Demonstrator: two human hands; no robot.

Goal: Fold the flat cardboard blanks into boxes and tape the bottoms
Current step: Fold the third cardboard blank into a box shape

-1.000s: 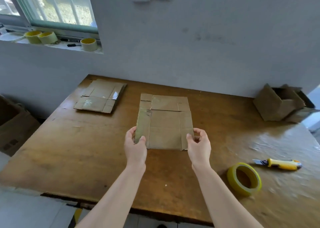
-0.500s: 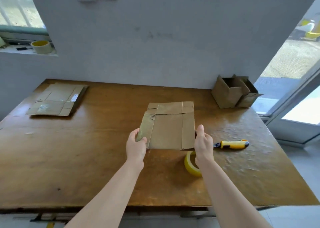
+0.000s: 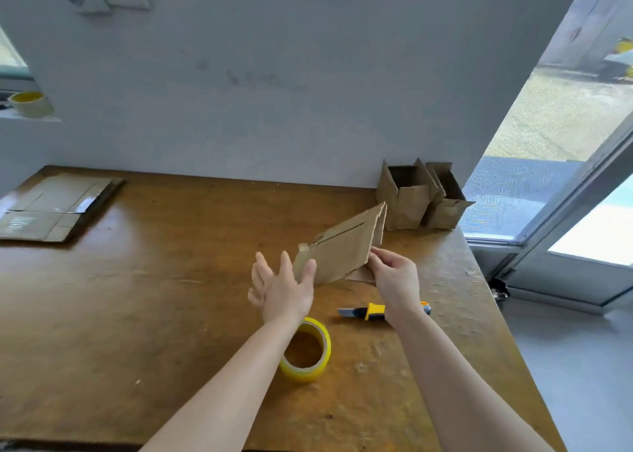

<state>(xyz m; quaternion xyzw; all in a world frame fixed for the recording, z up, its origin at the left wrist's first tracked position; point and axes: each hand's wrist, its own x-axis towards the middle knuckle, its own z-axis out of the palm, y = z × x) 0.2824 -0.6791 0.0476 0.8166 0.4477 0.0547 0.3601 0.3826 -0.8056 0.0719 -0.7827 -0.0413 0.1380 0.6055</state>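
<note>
A flat brown cardboard blank (image 3: pixel 342 246) is tilted up on edge above the wooden table (image 3: pixel 154 297), right of centre. My right hand (image 3: pixel 394 276) pinches its near right corner. My left hand (image 3: pixel 281 287) has straight, spread fingers, its fingertips against the blank's left edge. A yellow tape roll (image 3: pixel 306 350) lies on the table under my left wrist. A yellow utility knife (image 3: pixel 371 311) lies behind my right wrist, partly hidden by it.
Two folded boxes (image 3: pixel 421 196) stand open at the table's back right corner against the wall. A stack of flat blanks (image 3: pixel 51 208) lies at the back left. Another tape roll (image 3: pixel 30 103) sits on the window sill. The table's right edge borders a glass door.
The blank was held flat by both hands; it now stands tilted on edge further right. My left hand has let go and spread open. The view has turned right.
</note>
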